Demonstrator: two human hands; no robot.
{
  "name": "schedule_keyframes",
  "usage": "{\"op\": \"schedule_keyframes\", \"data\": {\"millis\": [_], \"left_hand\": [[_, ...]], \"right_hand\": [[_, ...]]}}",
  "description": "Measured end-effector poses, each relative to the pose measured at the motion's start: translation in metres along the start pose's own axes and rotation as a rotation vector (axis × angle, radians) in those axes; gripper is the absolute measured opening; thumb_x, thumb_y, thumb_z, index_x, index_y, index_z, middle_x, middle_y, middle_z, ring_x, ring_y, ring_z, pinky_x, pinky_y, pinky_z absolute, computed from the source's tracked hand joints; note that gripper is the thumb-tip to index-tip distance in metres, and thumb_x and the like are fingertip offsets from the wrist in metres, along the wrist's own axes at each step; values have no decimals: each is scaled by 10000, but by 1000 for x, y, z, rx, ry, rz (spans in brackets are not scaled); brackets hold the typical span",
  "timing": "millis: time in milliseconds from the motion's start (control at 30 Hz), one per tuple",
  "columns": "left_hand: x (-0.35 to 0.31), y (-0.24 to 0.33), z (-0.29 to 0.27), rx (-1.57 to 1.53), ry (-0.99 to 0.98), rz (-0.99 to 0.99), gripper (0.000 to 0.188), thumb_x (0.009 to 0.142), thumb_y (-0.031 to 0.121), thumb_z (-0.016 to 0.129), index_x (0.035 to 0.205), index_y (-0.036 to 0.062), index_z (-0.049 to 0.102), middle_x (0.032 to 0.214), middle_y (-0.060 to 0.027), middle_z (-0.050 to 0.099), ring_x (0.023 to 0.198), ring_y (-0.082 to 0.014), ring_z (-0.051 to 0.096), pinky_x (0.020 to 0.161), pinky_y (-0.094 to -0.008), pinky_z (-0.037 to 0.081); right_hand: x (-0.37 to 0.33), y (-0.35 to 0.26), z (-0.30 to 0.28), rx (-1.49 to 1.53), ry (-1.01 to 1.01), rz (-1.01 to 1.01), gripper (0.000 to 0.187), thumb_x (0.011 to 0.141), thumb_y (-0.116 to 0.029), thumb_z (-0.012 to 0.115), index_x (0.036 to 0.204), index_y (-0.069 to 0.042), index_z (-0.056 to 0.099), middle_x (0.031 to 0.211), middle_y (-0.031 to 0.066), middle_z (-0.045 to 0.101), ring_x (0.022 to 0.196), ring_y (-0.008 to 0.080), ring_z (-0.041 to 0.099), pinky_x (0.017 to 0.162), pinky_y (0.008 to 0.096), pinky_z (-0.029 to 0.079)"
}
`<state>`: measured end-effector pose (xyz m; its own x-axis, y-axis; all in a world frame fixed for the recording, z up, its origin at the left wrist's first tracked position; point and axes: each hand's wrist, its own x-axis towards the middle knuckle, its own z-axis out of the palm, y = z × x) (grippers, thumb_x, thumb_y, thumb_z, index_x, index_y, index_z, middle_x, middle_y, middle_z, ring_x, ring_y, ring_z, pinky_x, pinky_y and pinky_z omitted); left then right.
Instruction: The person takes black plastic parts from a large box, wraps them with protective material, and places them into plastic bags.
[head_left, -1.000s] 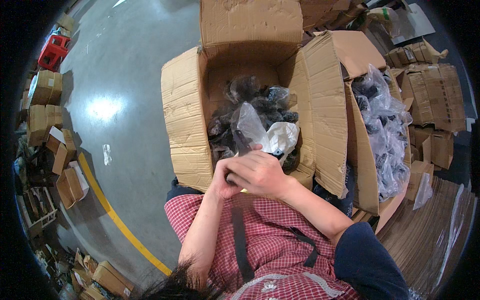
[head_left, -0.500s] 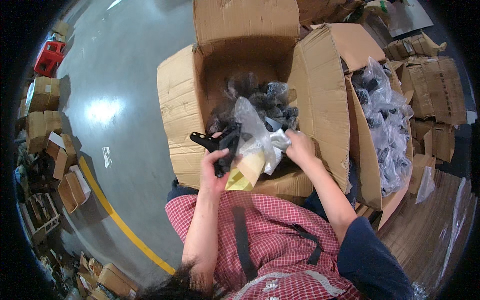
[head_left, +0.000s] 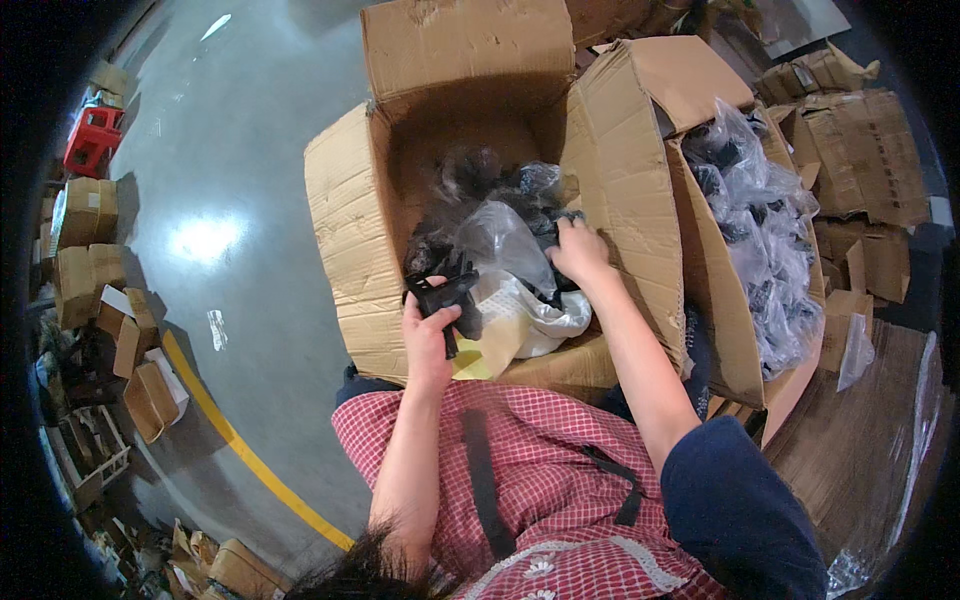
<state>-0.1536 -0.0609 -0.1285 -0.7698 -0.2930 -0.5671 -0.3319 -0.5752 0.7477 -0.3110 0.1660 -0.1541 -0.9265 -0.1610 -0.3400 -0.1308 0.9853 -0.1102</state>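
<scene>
In our left hand point(head_left: 430, 338) we grip a black part point(head_left: 455, 295), thumb across it, over the near left of an open box point(head_left: 625, 170). Our right hand point(head_left: 582, 255) reaches into the box, fingers bent down at a pile point(head_left: 428, 248) of dark parts; we cannot tell whether they pinch one. Between our hands lie a clear bag point(head_left: 502, 238), a white bag point(head_left: 548, 328) and, nearer us, a yellow sheet point(head_left: 476, 358). We wear a checked apron point(head_left: 545, 440). Right of us stands a second box point(head_left: 725, 310), full of bags point(head_left: 765, 255); left, a yellow line point(head_left: 238, 443) crosses the floor point(head_left: 250, 290).
</scene>
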Motion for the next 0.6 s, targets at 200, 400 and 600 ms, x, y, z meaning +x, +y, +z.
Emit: {"op": "schedule_keyframes", "data": {"millis": [200, 400, 600], "left_hand": [[5, -18, -5, 127, 9, 33, 431, 794, -96, 584, 1188, 73, 623, 1070, -29, 679, 964, -152, 622, 837, -266, 487], [19, -50, -16, 230, 69, -58, 353, 889, -35, 549, 1223, 42, 634, 1144, -52, 676, 1038, -172, 608, 910, -276, 462], [24, -44, -15, 102, 37, -83, 245, 1025, 128, 525, 1203, 83, 687, 1148, -22, 662, 1046, -143, 577, 936, -286, 435]], "right_hand": [[9, -2, 28, 202, 115, -25, 234, 818, -170, 626, 995, -41, 708, 957, 225, 720, 920, 415, 692, 827, 502, 549], [-39, 19, -48, 1390, -68, 152, 396, 889, -44, 518, 1269, 32, 602, 1115, 142, 730, 849, 253, 723, 742, 334, 580], [-66, 1, -65, 1742, -284, 189, 345, 961, -87, 463, 1246, 71, 576, 1094, 218, 694, 845, 304, 715, 723, 391, 611]]}}
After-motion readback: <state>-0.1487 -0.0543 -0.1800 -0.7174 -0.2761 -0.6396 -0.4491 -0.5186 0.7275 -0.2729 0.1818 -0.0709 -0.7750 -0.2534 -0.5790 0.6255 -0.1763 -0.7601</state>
